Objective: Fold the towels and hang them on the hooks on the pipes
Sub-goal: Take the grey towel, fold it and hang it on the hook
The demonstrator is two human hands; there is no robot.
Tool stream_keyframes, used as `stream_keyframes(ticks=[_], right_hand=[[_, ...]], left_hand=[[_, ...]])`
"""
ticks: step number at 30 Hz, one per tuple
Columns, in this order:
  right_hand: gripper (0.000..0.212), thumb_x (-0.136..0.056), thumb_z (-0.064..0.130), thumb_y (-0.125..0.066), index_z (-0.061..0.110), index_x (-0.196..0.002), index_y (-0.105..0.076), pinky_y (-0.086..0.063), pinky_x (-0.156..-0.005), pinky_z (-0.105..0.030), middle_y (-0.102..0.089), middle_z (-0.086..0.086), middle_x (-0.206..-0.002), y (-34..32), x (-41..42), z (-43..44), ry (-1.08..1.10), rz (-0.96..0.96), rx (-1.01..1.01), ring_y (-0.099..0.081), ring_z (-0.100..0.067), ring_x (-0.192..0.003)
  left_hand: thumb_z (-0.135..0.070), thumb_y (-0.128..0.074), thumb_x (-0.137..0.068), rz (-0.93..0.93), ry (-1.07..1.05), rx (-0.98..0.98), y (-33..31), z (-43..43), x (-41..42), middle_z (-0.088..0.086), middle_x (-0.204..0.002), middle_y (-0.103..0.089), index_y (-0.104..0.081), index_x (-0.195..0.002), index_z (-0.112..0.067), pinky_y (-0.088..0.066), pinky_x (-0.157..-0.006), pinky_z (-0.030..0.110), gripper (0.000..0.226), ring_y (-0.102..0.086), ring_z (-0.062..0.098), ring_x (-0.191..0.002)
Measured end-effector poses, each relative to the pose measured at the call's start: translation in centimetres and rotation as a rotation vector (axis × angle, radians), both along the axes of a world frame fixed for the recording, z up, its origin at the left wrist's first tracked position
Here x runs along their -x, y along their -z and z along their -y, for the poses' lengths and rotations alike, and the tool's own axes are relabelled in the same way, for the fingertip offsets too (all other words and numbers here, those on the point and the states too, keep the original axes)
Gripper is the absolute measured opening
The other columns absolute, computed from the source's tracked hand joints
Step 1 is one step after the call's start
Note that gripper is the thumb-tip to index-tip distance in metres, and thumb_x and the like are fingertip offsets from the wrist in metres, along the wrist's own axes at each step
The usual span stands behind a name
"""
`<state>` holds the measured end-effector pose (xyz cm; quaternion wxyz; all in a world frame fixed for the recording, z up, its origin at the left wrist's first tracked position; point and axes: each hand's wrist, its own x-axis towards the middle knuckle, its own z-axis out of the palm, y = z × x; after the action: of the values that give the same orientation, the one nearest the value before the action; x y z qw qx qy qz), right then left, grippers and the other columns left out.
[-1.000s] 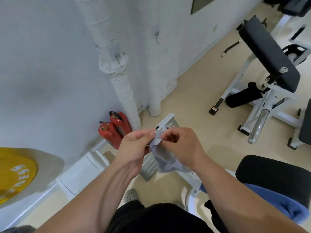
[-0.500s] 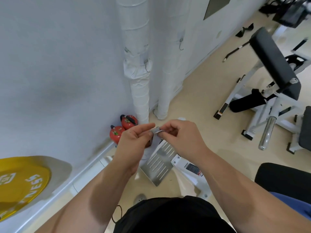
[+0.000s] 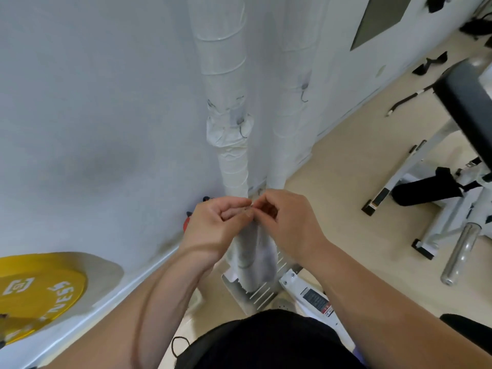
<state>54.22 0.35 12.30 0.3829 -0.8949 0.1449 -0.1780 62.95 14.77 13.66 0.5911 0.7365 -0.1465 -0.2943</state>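
Fingers [image 3: 241, 204] of the left hand [image 3: 215, 226] and of the right hand [image 3: 290, 222] curl inward and meet. Between them they pinch the top edge of a small pale grey towel [image 3: 253, 259]. Whether they hold a corner, a loop or a plain hem is too blurred to tell.

The towel hangs straight down from that pinch as a narrow strip, apparently folded lengthwise, its lower end dangling in front of a slotted metal footplate [image 3: 259, 298] on the floor. It is thin and plain, with no pattern visible, and falls in soft vertical creases.

By its look it is light and limp. It will likely slump out of its fold if released on one side, so the upper edge, held at two close points as now, seems the right place to hold it. Slipping is unlikely, but the folded layers could come apart when it is lifted.

Just beyond the hands rises a near pipe [image 3: 226, 75] wrapped in white, with a thin wire hook [image 3: 242, 127] on its bulging joint. Beside it stands a second wrapped pipe [image 3: 291, 123] with its own hook [image 3: 304, 93]. Both hooks are bare and well above the towel.

Low on the wall side, red fire extinguishers [image 3: 187, 223] peek out behind the left wrist. A yellow weight plate [image 3: 40, 294] sits at the left, and a black-padded gym bench [image 3: 468, 110] is at the right.
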Motion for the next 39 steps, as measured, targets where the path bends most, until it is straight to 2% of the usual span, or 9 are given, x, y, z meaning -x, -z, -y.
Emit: stream_keyframes(ticks=[3, 9, 14, 17, 21, 24, 28, 33, 39], right_hand=[[0.015, -0.085, 0.026, -0.078, 0.020, -0.079, -0.065, -0.042, -0.076, -0.018, -0.059, 0.008, -0.084, 0.0, -0.2, 3.5, -0.047, 0.078, 0.020, -0.055, -0.006, -0.080], [0.016, -0.082, 0.016, -0.082, 0.014, -0.083, -0.066, -0.038, -0.098, -0.011, -0.070, 0.002, -0.111, 1.0, 0.3, 10.8, -0.354, 0.023, -0.229, -0.058, 0.001, -0.113], [0.030, -0.080, 0.042, -0.078, 0.013, -0.077, -0.070, -0.037, -0.100, -0.020, -0.061, 0.008, -0.121, 3.4, -0.4, 15.4, -0.451, -0.084, -0.083, -0.050, -0.009, -0.116], [0.037, -0.074, 0.053, -0.079, 0.017, -0.073, -0.072, -0.039, -0.101, -0.030, -0.058, 0.008, -0.125, 3.6, -0.8, 17.7, -0.509, -0.160, 0.016, -0.047, -0.014, -0.118], [0.046, -0.070, 0.072, -0.063, 0.027, -0.069, -0.071, -0.041, -0.102, -0.044, -0.059, 0.004, -0.128, 4.2, -1.2, 20.6, -0.439, -0.191, 0.186, -0.049, -0.020, -0.120], [0.032, -0.080, 0.059, -0.069, 0.036, -0.061, -0.059, -0.037, -0.104, -0.046, -0.059, 0.006, -0.128, 4.3, -1.0, 23.2, -0.407, -0.208, 0.211, -0.047, -0.017, -0.123], [0.017, -0.086, 0.051, -0.070, 0.035, -0.081, -0.064, -0.043, -0.099, -0.041, -0.062, 0.007, -0.118, 5.1, -0.9, 24.8, -0.477, -0.331, 0.252, -0.054, -0.019, -0.114], [0.048, -0.089, 0.050, -0.067, 0.030, -0.132, -0.059, -0.043, -0.101, -0.033, -0.062, 0.008, -0.127, 3.9, -2.0, 19.3, -0.522, -0.258, 0.031, -0.053, -0.011, -0.117], [0.053, -0.089, 0.034, -0.066, 0.022, -0.138, -0.049, -0.044, -0.105, -0.037, -0.050, 0.003, -0.132, 4.9, -4.0, 15.4, -0.425, -0.084, -0.093, -0.052, -0.019, -0.119]], left_hand=[[0.005, -0.068, -0.090, 0.030, -0.048, -0.018, -0.8, 2.8, 0.8, 0.003, -0.067, -0.075, -0.077, -0.104, -0.007, -0.052, -0.053, 0.024, 0.021, -0.064, 0.007, -0.050], [-0.008, -0.063, -0.086, 0.088, -0.141, -0.026, -1.4, 8.0, 0.8, 0.032, -0.086, -0.069, -0.080, -0.097, -0.029, -0.045, -0.049, 0.070, 0.029, -0.058, 0.044, -0.064], [-0.002, -0.061, -0.090, 0.164, -0.228, 0.022, -3.0, 10.3, 1.0, 0.015, -0.085, -0.072, -0.077, -0.101, -0.025, -0.054, -0.074, 0.049, 0.030, -0.063, 0.030, -0.076], [0.007, -0.055, -0.096, 0.235, -0.325, 0.047, -3.9, 10.7, 0.2, 0.015, -0.086, -0.067, -0.075, -0.102, -0.018, -0.052, -0.074, 0.026, 0.032, -0.060, 0.020, -0.079], [0.004, -0.053, -0.098, 0.303, -0.446, 0.003, -4.4, 10.2, -1.8, 0.003, -0.083, -0.070, -0.074, -0.095, -0.024, -0.049, -0.071, 0.018, 0.035, -0.061, 0.009, -0.076], [0.002, -0.053, -0.098, 0.316, -0.514, -0.036, -4.3, 9.8, -3.0, -0.003, -0.079, -0.069, -0.073, -0.090, -0.024, -0.045, -0.062, 0.013, 0.034, -0.059, 0.004, -0.071], [0.002, -0.053, -0.099, 0.293, -0.509, -0.021, -3.9, 9.9, -3.3, 0.002, -0.085, -0.069, -0.072, -0.092, -0.022, -0.048, -0.076, 0.026, 0.032, -0.060, 0.013, -0.079], [0.004, -0.051, -0.097, 0.347, -0.296, -0.108, -3.6, 12.6, -1.9, 0.004, -0.084, -0.070, -0.073, -0.096, -0.022, -0.052, -0.078, 0.032, 0.035, -0.064, 0.016, -0.080], [0.009, -0.048, -0.096, 0.356, -0.220, -0.048, -4.6, 14.2, -1.7, -0.001, -0.081, -0.070, -0.072, -0.098, -0.020, -0.051, -0.071, 0.018, 0.037, -0.063, 0.009, -0.076]])
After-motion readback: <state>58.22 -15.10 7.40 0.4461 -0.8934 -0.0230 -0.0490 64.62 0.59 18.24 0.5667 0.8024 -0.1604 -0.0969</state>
